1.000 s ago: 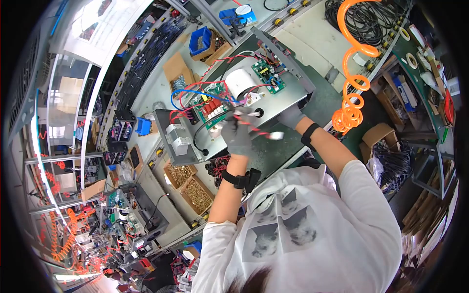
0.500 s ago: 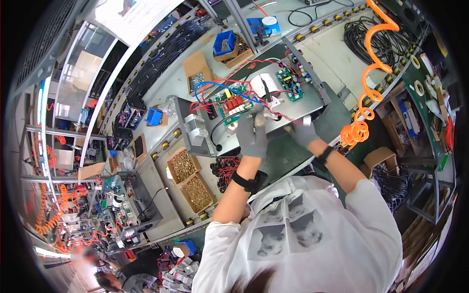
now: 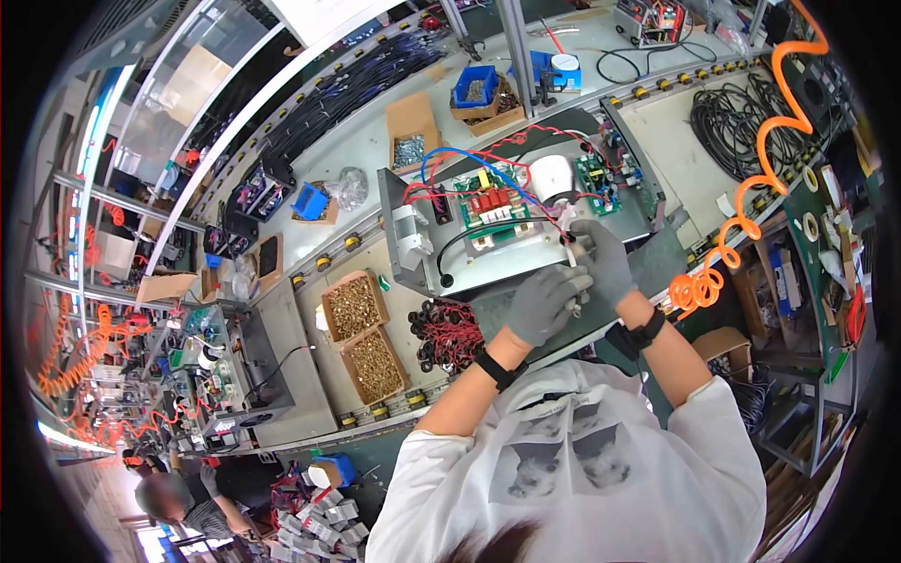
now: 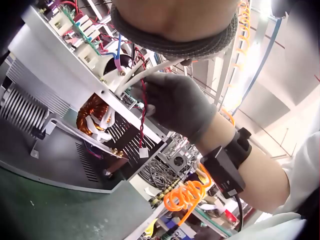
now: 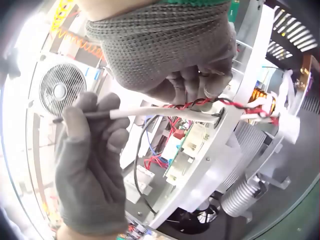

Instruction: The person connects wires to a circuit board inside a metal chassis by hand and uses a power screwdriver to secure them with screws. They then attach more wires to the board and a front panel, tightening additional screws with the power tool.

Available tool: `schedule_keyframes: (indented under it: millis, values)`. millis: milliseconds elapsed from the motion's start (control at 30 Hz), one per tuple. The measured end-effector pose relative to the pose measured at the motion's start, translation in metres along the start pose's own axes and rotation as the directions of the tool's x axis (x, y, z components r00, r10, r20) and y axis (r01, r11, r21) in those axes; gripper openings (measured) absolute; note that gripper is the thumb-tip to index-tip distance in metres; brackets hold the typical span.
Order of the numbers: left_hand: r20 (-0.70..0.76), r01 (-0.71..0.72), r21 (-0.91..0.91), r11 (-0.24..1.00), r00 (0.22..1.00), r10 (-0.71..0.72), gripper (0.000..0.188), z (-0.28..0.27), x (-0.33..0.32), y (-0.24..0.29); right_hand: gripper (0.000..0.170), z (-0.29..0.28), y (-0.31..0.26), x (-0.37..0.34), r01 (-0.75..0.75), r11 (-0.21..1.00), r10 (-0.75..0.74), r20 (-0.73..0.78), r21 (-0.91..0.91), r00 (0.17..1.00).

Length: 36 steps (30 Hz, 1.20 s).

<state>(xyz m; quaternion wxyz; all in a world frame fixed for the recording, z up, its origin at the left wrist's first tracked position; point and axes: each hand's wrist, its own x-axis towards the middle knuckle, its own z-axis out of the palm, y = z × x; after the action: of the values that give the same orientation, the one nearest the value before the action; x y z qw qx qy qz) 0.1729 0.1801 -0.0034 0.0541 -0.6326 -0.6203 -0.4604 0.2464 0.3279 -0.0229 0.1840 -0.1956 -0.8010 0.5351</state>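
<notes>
In the head view a metal chassis (image 3: 497, 267) carries circuit boards, a white cylinder (image 3: 551, 174) and red and blue wires. My gloved left hand (image 3: 549, 302) is in front of its edge. In the right wrist view the left hand (image 5: 92, 165) pinches the dark end of a white-sleeved cable (image 5: 160, 113) between thumb and finger. My gloved right hand (image 3: 605, 258) curls its fingers at this cable, close to the panel hole (image 5: 219, 119) it comes through. A red-black twisted wire (image 4: 143, 107) hangs past the right hand (image 4: 175, 102), with a white connector (image 4: 144, 152) at its end.
Two cartons of brass-coloured parts (image 3: 355, 308) and a red-black wire bundle (image 3: 450, 338) lie to the left. Blue bins (image 3: 474, 86) stand behind the chassis. An orange coiled hose (image 3: 741, 220) hangs at the right, near a black cable coil (image 3: 751, 122).
The left hand has come off the chassis panel to its front edge and pinches the cable end. The right hand has moved up from below the edge to the cable. The head view has shifted.
</notes>
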Motion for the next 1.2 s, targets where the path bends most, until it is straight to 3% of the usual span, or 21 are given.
schedule_keyframes:
  millis: [33,100,167,200,233,300,333,400,500,567,600,633,667,800,867,900,967,1033,1100,1133,1200]
  values:
    - [0.022,0.021,0.008,1.000,1.000,-0.021,0.024,-0.002,0.002,0.001,0.036,0.004,0.004,-0.004,0.035,0.999,-0.036,-0.055,-0.016,0.998]
    - [-0.035,0.016,-0.022,1.000,0.999,-0.017,0.027,-0.004,0.007,-0.002,0.040,0.010,0.007,-0.012,0.077,0.994,-0.076,-0.011,0.083,0.997]
    - [-0.116,0.094,-0.040,0.995,0.988,-0.098,0.029,-0.003,0.007,-0.012,0.034,0.009,0.005,-0.018,-0.062,0.952,0.035,-0.094,-0.300,0.995]
    - [-0.194,0.214,0.075,0.974,0.961,-0.196,0.027,-0.002,0.006,-0.021,0.024,0.005,0.007,-0.016,-0.166,0.979,0.157,-0.076,-0.122,0.985]
    - [-0.329,0.253,0.114,0.961,0.922,-0.204,0.022,-0.002,0.011,-0.034,0.024,-0.001,0.003,-0.016,-0.160,0.979,0.152,-0.064,-0.128,0.986]
    - [-0.417,0.456,0.045,0.889,0.817,-0.398,0.024,-0.010,0.014,-0.041,0.020,-0.030,-0.045,-0.013,-0.207,0.975,0.208,-0.004,-0.075,0.978]
    - [-0.426,0.461,0.043,0.886,0.811,-0.401,0.024,-0.012,0.016,-0.042,0.019,-0.043,-0.072,-0.008,-0.076,0.984,0.076,-0.006,-0.160,0.997]
    - [-0.252,0.462,-0.005,0.887,0.858,-0.448,0.025,-0.012,0.021,-0.037,0.020,-0.056,-0.119,0.010,0.203,0.929,-0.225,-0.035,-0.309,0.974]
    - [-0.232,0.469,-0.009,0.883,0.858,-0.458,0.032,-0.001,0.029,-0.034,0.030,-0.064,-0.116,0.055,0.489,0.677,-0.610,-0.048,-0.550,0.791]
    - [-0.192,0.459,0.057,0.887,0.877,-0.441,0.038,0.007,0.037,-0.027,0.034,-0.073,-0.142,0.110,0.217,0.349,-0.541,-0.006,-0.912,0.841]
    - [-0.059,0.500,0.031,0.865,0.865,-0.498,0.039,0.009,0.037,-0.030,0.034,-0.075,-0.134,0.113,0.214,0.341,-0.541,-0.005,-0.915,0.841]
    - [0.077,0.542,0.013,0.840,0.837,-0.542,0.041,0.011,0.036,-0.033,0.033,-0.076,-0.118,0.116,0.234,0.344,-0.610,-0.027,-0.910,0.792]
    - [0.086,0.545,-0.018,0.838,0.836,-0.541,0.040,0.015,0.032,-0.039,0.031,-0.076,-0.111,0.117,0.254,0.345,-0.672,-0.049,-0.904,0.739]
    - [0.031,0.532,-0.123,0.838,0.846,-0.532,0.040,0.024,0.020,-0.051,0.017,-0.068,-0.093,0.040,0.168,0.558,-0.437,-0.116,-0.812,0.892]
    - [-0.039,0.493,-0.238,0.837,0.856,-0.516,0.051,0.035,0.010,-0.061,0.026,-0.052,-0.097,0.006,0.321,0.752,-0.395,-0.004,-0.575,0.919]
    - [-0.045,0.500,-0.239,0.832,0.851,-0.524,0.051,0.032,0.011,-0.061,0.026,-0.040,-0.101,-0.003,0.326,0.752,-0.393,0.007,-0.572,0.919]
    - [0.122,0.647,-0.408,0.644,0.738,-0.664,0.045,0.027,0.015,-0.059,0.036,-0.019,-0.110,-0.013,0.153,0.880,-0.112,0.116,-0.449,0.987]
    - [0.116,0.633,-0.416,0.653,0.749,-0.652,0.040,0.024,0.014,-0.056,0.044,-0.014,-0.095,-0.003,0.191,0.893,-0.154,0.122,-0.407,0.981]
    - [0.057,0.615,-0.253,0.747,0.780,-0.623,0.033,0.023,0.013,-0.049,0.042,-0.014,-0.083,0.009,0.495,0.641,-0.555,0.092,-0.586,0.827]
    - [0.058,0.613,-0.255,0.747,0.781,-0.622,0.033,0.023,0.013,-0.050,0.042,-0.015,-0.072,0.007,0.494,0.640,-0.554,0.092,-0.589,0.827]
    - [-0.036,0.528,-0.158,0.834,0.841,-0.540,0.025,0.028,0.013,-0.056,0.028,-0.017,-0.060,0.005,0.389,0.876,-0.460,-0.253,-0.285,0.851]
